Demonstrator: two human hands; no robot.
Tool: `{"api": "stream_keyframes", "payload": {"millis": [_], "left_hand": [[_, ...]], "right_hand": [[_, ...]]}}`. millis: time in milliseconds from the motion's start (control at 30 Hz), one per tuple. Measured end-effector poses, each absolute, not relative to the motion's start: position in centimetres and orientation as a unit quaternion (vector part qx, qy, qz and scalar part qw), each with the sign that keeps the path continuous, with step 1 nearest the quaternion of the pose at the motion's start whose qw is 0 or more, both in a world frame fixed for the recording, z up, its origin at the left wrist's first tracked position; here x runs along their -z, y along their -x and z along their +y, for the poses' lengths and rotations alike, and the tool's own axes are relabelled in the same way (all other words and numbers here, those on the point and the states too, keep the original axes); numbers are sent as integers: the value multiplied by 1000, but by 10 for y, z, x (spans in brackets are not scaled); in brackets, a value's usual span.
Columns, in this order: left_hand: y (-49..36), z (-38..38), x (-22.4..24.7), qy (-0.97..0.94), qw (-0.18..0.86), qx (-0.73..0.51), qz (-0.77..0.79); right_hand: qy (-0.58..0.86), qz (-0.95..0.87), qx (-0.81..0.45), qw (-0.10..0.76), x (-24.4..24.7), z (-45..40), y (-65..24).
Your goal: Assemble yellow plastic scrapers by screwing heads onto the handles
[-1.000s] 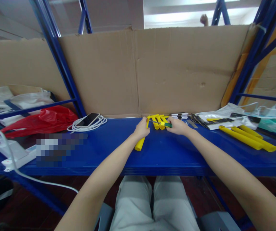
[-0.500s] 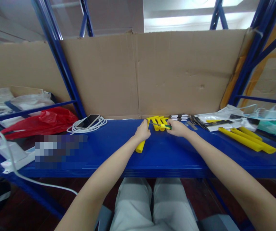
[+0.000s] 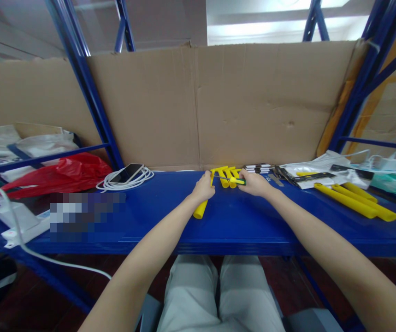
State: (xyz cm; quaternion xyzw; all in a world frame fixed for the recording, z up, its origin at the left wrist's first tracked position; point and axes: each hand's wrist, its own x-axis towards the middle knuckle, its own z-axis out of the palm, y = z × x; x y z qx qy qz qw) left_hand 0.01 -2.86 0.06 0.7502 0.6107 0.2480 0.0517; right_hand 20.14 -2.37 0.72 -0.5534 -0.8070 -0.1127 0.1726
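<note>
My left hand (image 3: 203, 186) is closed round a yellow T-shaped tool with a thick round handle (image 3: 200, 210), whose lower end sticks out below my fist toward the bench's front edge. In my right hand (image 3: 254, 183) is a screwdriver (image 3: 236, 181) with a yellow and dark green handle. Its thin shaft points left and reaches the head of the yellow tool; the exact contact is too small to make out. Just behind the screwdriver, similar yellow T-shaped tools (image 3: 224, 182) lie side by side on the blue bench (image 3: 170, 216).
Small black-and-white packs (image 3: 257, 168) and a flat metal strip (image 3: 276, 180) lie right of my right hand. Farther right are long yellow tubes (image 3: 346, 200) and packaging (image 3: 308, 179). On the left lie a phone (image 3: 128, 172), a coiled white cable (image 3: 145, 176), a red bag (image 3: 69, 174) and a power strip (image 3: 28, 233). Cardboard (image 3: 246, 106) stands behind.
Hardly anything differs. My left hand and the yellow tool's lower end have shifted very slightly; both hands keep their hold.
</note>
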Motion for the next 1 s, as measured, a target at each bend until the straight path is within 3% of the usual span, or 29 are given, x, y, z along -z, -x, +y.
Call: {"api": "stream_keyframes", "payload": {"millis": [1000], "left_hand": [[0,-28,-2,-751,60,-255,606]], "right_hand": [[545,-816,113,158,-8,-24,-199]]}}
